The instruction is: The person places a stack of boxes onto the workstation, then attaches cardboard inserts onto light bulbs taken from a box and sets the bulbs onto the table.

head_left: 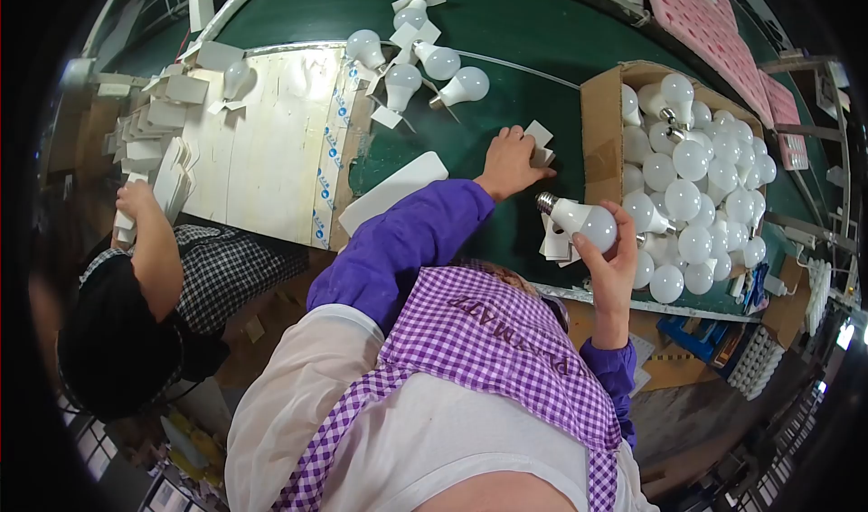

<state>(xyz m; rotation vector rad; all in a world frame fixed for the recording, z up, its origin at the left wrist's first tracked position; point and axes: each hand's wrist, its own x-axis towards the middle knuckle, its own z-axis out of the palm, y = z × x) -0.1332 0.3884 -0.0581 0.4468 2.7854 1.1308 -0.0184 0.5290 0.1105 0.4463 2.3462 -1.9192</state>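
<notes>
My right hand (615, 263) grips a light bulb (586, 224) by its white globe, the metal screw base pointing left. Under that bulb lies a stack of flat white cardboard pieces (556, 243). Farther up the green table, my left hand (513, 161) has its fingers curled over a small folded white cardboard piece (540, 138); part of this piece is hidden by the fingers. To the right stands an open brown carton (600, 132) full of bulbs. Several bulbs with white card pieces around or beside them, including one bulb (466, 86), lie at the upper middle.
A white board (287, 123) lies left of the green table (520, 42). A white card sheet (393, 189) sits by my left forearm. At far left, a co-worker's hand (136, 200) is at rows of white cartons (163, 114). Pink trays (696, 24) are at upper right.
</notes>
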